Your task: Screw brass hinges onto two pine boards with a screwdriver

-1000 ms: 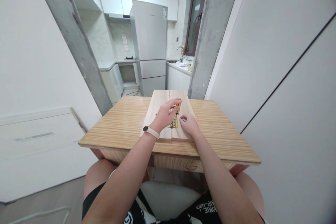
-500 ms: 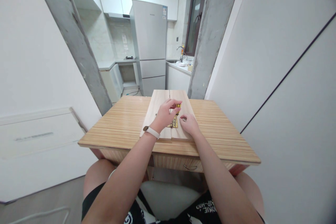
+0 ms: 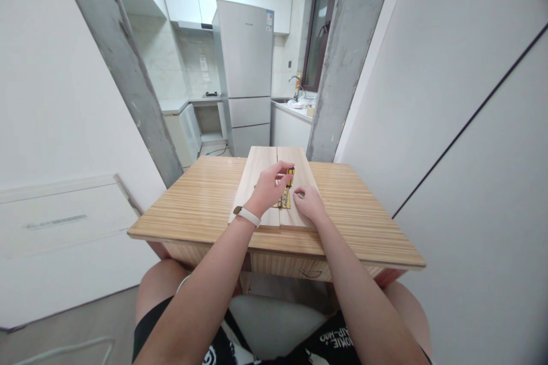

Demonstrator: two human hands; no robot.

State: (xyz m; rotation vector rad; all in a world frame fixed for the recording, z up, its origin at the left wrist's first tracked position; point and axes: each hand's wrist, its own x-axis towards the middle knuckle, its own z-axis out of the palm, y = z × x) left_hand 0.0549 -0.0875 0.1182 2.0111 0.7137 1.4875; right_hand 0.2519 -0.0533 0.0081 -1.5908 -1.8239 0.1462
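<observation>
My left hand [image 3: 269, 183], with a white-banded watch on its wrist, is closed around the yellow and black handle of a screwdriver [image 3: 291, 174]. The screwdriver stands nearly upright, its tip down at a brass-coloured hinge [image 3: 285, 202]. That hinge lies by the seam between two pale wooden boards, the left board [image 3: 260, 162] and the right board [image 3: 299, 166]; part of it is hidden behind my left hand. On the right board rests my right hand [image 3: 309, 203], just right of the hinge. Its fingers are curled together, and whatever they may hold is hidden.
The boards lie on a striped wooden table [image 3: 201, 199] with a drawer handle [image 3: 310, 273] at its front. Behind the table stand a grey fridge [image 3: 246, 51] and a sink tap [image 3: 295, 81]. A white wall [image 3: 462, 154] rises on the right.
The fingers of my left hand have shifted slightly on the screwdriver handle. My right hand and the boards have stayed in place.
</observation>
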